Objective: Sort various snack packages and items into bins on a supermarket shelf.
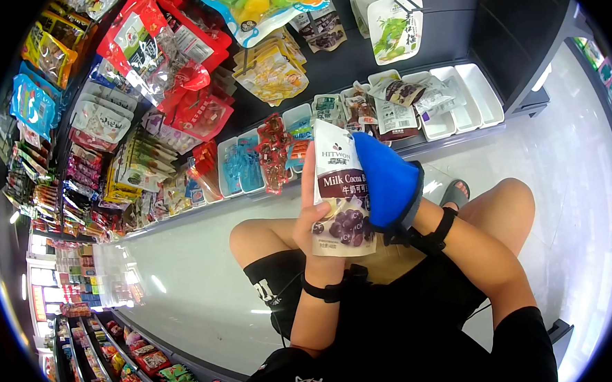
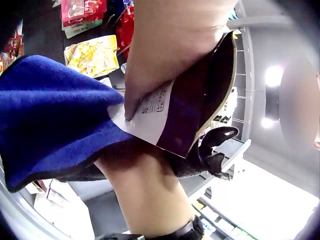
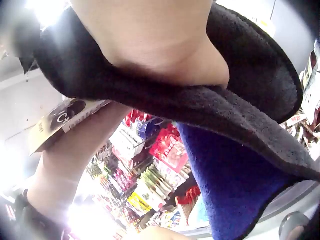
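Note:
A white and brown pouch point(image 1: 340, 189) marked Milk Cocoa stands upright in front of the person. The left hand point(image 1: 309, 222) grips its left side, thumb across the front; in the left wrist view the left hand point(image 2: 167, 45) lies along the pouch point(image 2: 187, 107). A blue cloth or mitt point(image 1: 388, 180) with a dark edge covers the right hand and lies against the pouch's right side. In the right wrist view the heel of the right hand point(image 3: 160, 50) shows at the grey side of the blue cloth point(image 3: 220, 180); its fingers are hidden.
Hanging snack bags point(image 1: 160, 53) fill the rack ahead and to the left. Below them, white bins point(image 1: 477, 95) stand along a low shelf, several with small packets. The person sits low, knees bent, over a pale shiny floor point(image 1: 186, 287). More stocked shelves stand at lower left.

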### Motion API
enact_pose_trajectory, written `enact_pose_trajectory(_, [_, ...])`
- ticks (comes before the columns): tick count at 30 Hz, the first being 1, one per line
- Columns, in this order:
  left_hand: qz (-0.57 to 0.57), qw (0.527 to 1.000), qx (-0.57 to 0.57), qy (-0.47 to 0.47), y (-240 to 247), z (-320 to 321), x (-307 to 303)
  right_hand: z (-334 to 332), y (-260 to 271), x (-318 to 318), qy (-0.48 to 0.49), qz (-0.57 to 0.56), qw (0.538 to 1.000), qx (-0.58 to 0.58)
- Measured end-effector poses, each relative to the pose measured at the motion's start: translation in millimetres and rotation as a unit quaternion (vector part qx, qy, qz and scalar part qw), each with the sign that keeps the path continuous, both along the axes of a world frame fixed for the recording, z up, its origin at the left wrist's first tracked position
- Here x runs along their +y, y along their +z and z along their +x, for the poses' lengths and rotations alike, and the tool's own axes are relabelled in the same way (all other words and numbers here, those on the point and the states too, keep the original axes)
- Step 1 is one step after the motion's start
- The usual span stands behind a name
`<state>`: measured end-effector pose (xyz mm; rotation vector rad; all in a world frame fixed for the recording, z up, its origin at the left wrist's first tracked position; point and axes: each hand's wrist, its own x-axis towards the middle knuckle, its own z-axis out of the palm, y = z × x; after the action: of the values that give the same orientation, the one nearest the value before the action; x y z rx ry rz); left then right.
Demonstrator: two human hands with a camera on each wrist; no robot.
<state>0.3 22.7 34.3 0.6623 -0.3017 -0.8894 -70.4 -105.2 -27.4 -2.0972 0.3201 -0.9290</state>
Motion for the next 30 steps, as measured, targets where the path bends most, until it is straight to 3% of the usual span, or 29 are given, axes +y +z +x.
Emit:
enact_pose_trajectory(2, [-0.024, 1.0, -0.008, 0.002, -3, 6, 2, 7, -22, -4, -0.095, -0.221, 0.965, -0.104])
enact_pose_trajectory(3, [-0.055, 0.998, -0.004, 0.004, -4, 9, 1, 5, -18, -6, -0.093, -0.221, 0.965, -0.105])
enact_pose_trajectory(5, [-0.039, 0.999, -0.034, 0.0, -11, 23, 3, 1, -8, -10, -0.082, -0.166, 0.983, 0.007])
enact_pose_trajectory(8, [0.022, 0.989, -0.148, 0.006, -24, 48, 11, 5, -29, -31, -0.098, -0.17, 0.98, -0.024])
enact_pose_trajectory(9, [0.06, 0.983, -0.165, 0.046, -28, 57, 16, -4, 5, -25, -0.114, -0.174, 0.978, -0.013])
enact_pose_trajectory(11, [0.108, 0.956, -0.237, 0.137, -36, 69, 20, -3, -2, -33, -0.146, -0.202, 0.968, -0.039])
enact_pose_trajectory(13, [0.117, 0.953, -0.232, 0.155, -49, 83, 30, -5, 3, -33, -0.18, -0.214, 0.958, -0.065])
enact_pose_trajectory(16, [0.131, 0.943, -0.234, 0.196, -52, 79, 28, -3, -37, -42, -0.109, -0.148, 0.983, 0.013])
enact_pose_trajectory(18, [0.119, 0.954, -0.233, 0.148, -54, 72, 23, -5, -45, -38, -0.106, -0.161, 0.981, -0.025])
enact_pose_trajectory(20, [0.162, 0.943, -0.262, 0.128, -58, 60, 13, -4, -55, -38, -0.015, -0.127, 0.991, -0.029])
enact_pose_trajectory(22, [0.254, 0.848, -0.451, 0.114, -55, 41, -1, 0, -49, -28, -0.002, -0.141, 0.99, -0.024])
enact_pose_trajectory(23, [0.256, 0.848, -0.45, 0.116, -61, 34, -4, -1, -39, -20, 0.004, -0.144, 0.989, -0.015])
enact_pose_trajectory(25, [0.178, 0.937, -0.297, 0.048, -81, 22, -12, 1, -32, -6, 0.009, -0.148, 0.989, -0.006])
enact_pose_trajectory(27, [0.092, 0.987, -0.129, -0.025, -95, 15, -15, 0, -35, 5, 0.088, 0.049, 0.995, 0.001])
enact_pose_trajectory(28, [0.094, 0.987, -0.128, -0.027, -95, 16, -14, 4, -43, 9, 0.087, 0.051, 0.995, 0.002])
enact_pose_trajectory(30, [0.101, 0.993, -0.015, -0.057, -88, 23, -9, 17, -61, 15, 0.08, 0.083, 0.989, -0.094])
